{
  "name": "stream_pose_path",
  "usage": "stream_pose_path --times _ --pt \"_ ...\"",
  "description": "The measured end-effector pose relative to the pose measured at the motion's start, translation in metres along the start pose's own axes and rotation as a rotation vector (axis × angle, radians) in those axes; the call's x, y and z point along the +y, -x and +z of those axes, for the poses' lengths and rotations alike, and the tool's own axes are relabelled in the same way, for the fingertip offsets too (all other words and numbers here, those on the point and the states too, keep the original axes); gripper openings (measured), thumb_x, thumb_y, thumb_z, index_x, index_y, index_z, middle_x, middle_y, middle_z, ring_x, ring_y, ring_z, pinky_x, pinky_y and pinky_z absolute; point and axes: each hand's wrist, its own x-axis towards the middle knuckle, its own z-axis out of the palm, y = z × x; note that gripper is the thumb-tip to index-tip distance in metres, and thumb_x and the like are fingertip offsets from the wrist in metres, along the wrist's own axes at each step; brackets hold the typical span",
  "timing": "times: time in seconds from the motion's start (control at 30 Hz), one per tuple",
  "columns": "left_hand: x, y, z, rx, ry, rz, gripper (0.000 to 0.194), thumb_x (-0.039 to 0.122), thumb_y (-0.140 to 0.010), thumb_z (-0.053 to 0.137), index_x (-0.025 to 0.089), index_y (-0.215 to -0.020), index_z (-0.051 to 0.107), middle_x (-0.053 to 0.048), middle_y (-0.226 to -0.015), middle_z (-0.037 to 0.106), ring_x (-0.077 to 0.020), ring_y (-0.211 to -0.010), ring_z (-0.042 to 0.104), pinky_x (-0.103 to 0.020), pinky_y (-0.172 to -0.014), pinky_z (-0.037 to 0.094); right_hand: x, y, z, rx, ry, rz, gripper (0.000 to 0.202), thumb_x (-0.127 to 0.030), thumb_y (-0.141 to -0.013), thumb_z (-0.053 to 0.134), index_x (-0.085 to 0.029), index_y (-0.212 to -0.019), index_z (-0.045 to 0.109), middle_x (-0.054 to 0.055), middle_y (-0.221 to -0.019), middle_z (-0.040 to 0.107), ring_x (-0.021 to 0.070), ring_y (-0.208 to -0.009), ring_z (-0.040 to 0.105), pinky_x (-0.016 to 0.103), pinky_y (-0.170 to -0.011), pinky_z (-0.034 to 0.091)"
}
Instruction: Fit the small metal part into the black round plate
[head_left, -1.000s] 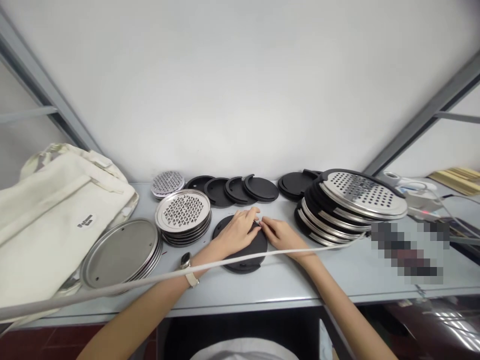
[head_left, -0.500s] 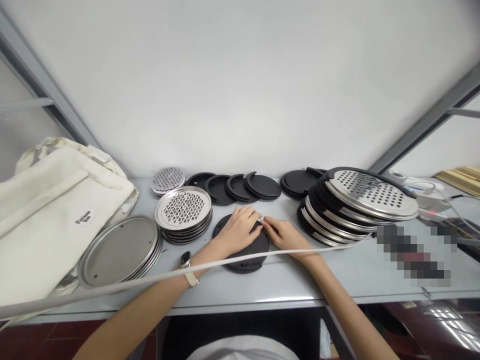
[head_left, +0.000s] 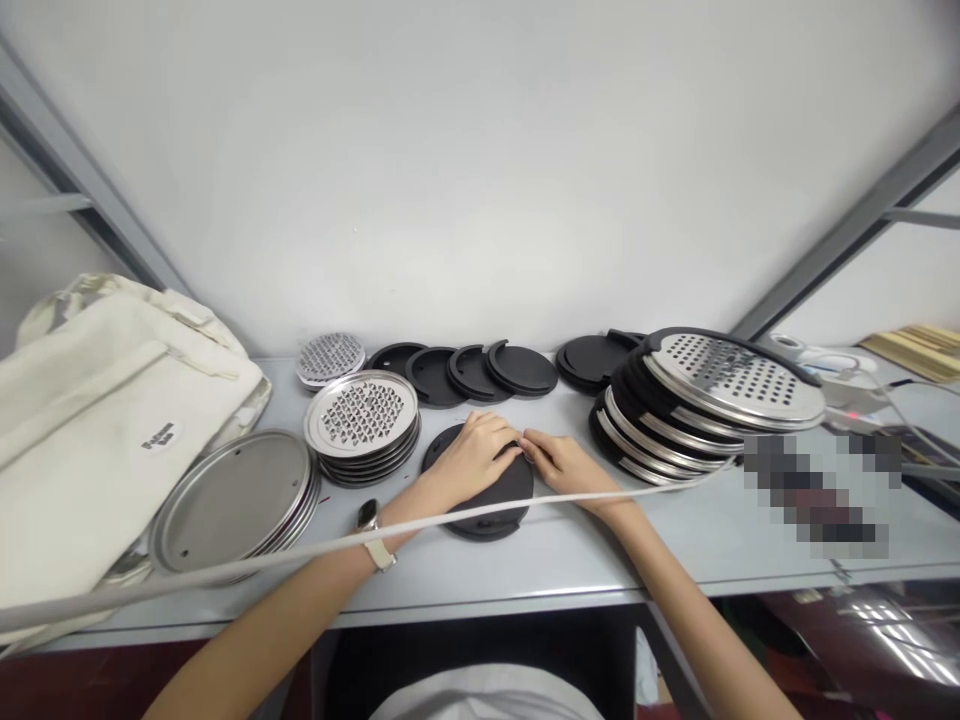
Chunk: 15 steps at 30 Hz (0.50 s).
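A round black disc (head_left: 499,495) lies flat on the table in front of me. My left hand (head_left: 480,455) rests across its top, with thumb and fingers pinched together over the right side of the rim. From the right, my right hand (head_left: 561,465) meets it there, fingertips closed and nearly touching the left ones. Whatever is between the fingertips is too small or hidden to name. Left of the disc stands a stack of round metal grater plates (head_left: 361,415). Larger plain metal discs (head_left: 232,500) are piled beyond that stack.
A tall leaning stack of black-rimmed grater discs (head_left: 739,380) stands at right. Several black discs (head_left: 525,370) lie along the wall. A cream bag (head_left: 112,430) fills the left side. A white cable (head_left: 442,525) crosses in front of my forearms. Wooden strips (head_left: 911,350) lie far right.
The view has shifted slightly. Both hands stay pinched at the same side of the black disc, with only a slight change in the fingers.
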Motion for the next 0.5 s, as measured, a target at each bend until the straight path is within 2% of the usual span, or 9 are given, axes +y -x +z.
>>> stream_pose_path --times 0.3,0.5 --pt "-0.0049 -0.0026 0.0047 0.005 0.021 0.002 0.015 0.021 -0.092 0.051 0.015 -0.093 0.065 -0.004 -0.091 0.066 -0.0172 -0.093 0.058 -0.034 -0.092 0.039 0.0063 -0.0010 0.0021 -0.017 0.001 -0.022 0.032 -0.030 -0.098 0.034 -0.017 -0.090 0.062 0.006 -0.080 0.067 0.0165 -0.066 0.058 0.026 -0.067 0.041" --pt "-0.0060 -0.0032 0.0041 0.022 0.052 -0.023 0.014 0.022 -0.090 0.054 0.016 -0.094 0.067 -0.005 -0.092 0.067 -0.0177 -0.093 0.059 -0.035 -0.091 0.039 0.0024 -0.0023 0.0017 -0.021 0.076 0.017 0.031 -0.027 -0.097 0.034 -0.016 -0.087 0.061 0.007 -0.078 0.067 0.0168 -0.065 0.059 0.026 -0.064 0.038"
